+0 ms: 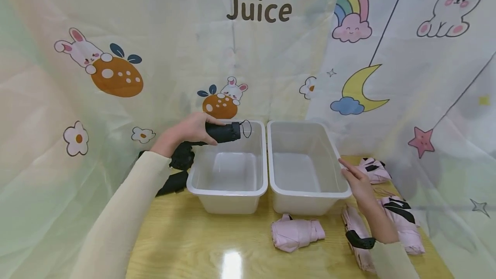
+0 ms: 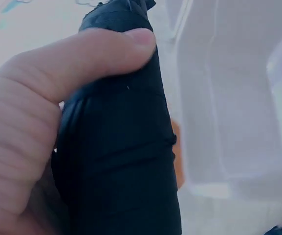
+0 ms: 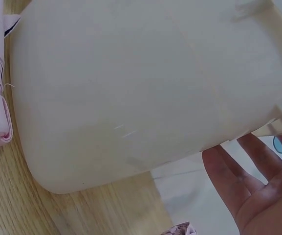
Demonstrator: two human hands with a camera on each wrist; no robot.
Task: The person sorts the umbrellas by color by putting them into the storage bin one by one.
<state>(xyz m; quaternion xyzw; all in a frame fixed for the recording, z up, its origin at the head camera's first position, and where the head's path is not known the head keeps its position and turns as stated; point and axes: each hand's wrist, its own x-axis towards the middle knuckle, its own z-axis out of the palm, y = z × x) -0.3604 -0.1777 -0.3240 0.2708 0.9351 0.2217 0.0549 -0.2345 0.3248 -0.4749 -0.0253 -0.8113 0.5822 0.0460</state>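
Note:
My left hand (image 1: 190,130) grips a folded black umbrella (image 1: 221,133) and holds it level above the back left corner of the left white bin (image 1: 228,190). In the left wrist view my thumb (image 2: 97,51) curls over the black umbrella (image 2: 126,161), with the bin's wall (image 2: 228,98) beside it. My right hand (image 1: 354,180) is open, its straight fingers beside the right wall of the right white bin (image 1: 310,195). In the right wrist view the open palm (image 3: 250,188) hovers close to that bin's outer wall (image 3: 131,93). Both bins hold nothing.
More black folded umbrellas (image 1: 179,168) lie left of the bins. Pink folded umbrellas lie in front (image 1: 295,234) and at the right (image 1: 401,223), one at the back right (image 1: 373,169). The wooden table (image 1: 193,249) ends against cartoon-print curtains (image 1: 426,98).

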